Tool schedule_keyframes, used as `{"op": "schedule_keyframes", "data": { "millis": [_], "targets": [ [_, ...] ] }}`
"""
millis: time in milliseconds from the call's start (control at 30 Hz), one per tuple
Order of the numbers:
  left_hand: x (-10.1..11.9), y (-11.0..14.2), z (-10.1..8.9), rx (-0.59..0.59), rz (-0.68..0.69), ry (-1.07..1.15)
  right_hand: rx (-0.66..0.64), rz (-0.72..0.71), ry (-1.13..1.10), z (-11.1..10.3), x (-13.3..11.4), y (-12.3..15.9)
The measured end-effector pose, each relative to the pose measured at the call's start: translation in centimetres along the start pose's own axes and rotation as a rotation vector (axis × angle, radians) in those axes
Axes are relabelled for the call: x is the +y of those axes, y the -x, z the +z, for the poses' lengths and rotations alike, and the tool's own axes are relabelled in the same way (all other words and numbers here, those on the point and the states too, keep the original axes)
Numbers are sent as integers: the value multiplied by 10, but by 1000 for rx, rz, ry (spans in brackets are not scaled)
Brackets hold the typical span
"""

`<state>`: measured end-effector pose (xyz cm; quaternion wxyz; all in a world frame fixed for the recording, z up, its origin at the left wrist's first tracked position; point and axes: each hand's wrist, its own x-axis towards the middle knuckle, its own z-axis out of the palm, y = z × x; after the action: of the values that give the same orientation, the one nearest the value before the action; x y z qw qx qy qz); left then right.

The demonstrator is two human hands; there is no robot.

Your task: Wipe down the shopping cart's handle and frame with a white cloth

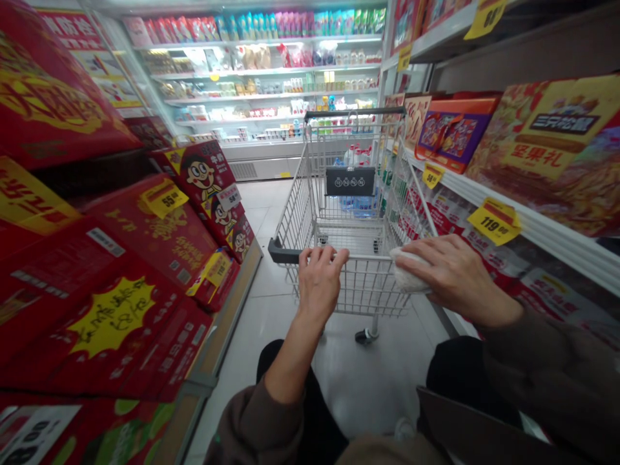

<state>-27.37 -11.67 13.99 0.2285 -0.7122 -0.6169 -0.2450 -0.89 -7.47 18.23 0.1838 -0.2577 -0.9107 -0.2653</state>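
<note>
My left hand [320,281] curls over the handle of a wire shopping cart [358,287], near its dark grey end [281,250]. My right hand [455,274] rests further along the same bar, pressing a crumpled white cloth [408,271] against it. The cloth lies between my palm and the handle, hiding that part of the bar. The cart's basket shows no goods inside, and its front wheel [365,335] stands on the floor below my hands.
Stacked red gift boxes [116,258] line the left of the aisle. Gift boxes on a white shelf [533,219] with yellow price tags run along the right. A lit refrigerated display [261,90] stands ahead, beyond the cart, above a white tile floor [261,258].
</note>
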Motion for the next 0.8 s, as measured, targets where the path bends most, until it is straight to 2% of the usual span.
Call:
{"op": "schedule_keyframes", "data": {
  "millis": [133,233,333,467,567,633,800],
  "targets": [
    [12,-3,-2,-14,7,-3,134,-66,7,13,-34,-39],
    [11,-4,-6,-28,48,15,165,-101,-23,15,-39,-48],
    [2,-2,-9,-27,70,25,142,-122,-34,9,-28,-32],
    [-9,4,-8,9,33,64,81,-63,-21,-3,-9,-1],
    [-12,6,-6,41,0,75,78,-21,-38,-6,-10,4],
    [-10,6,-6,40,-13,62,95,-13,-34,-3,-20,-6],
    [-3,3,-10,-18,12,60,115,-36,-59,10,-52,-51]
  ]
}}
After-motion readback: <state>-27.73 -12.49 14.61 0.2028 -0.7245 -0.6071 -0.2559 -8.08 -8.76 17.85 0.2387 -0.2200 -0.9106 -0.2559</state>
